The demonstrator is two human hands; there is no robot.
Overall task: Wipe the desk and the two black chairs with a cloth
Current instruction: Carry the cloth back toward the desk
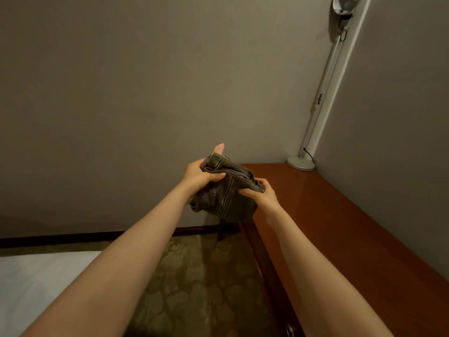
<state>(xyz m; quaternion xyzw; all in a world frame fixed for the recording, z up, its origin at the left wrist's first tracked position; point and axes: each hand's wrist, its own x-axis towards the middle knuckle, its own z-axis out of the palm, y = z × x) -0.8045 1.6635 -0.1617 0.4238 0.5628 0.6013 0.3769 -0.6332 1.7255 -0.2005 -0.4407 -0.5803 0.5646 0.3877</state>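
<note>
The bunched grey-green towel (227, 190) is gripped by the left hand (200, 175) and the right hand (261, 193). It is held above the floor, beside the wooden desk (340, 227).

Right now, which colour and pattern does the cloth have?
Dark grey-olive cloth with thin striped bands near one edge, seen best in the head view.

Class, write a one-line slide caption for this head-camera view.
Both hands, left and right, hold a bunched cloth in the air beside the desk.
</note>
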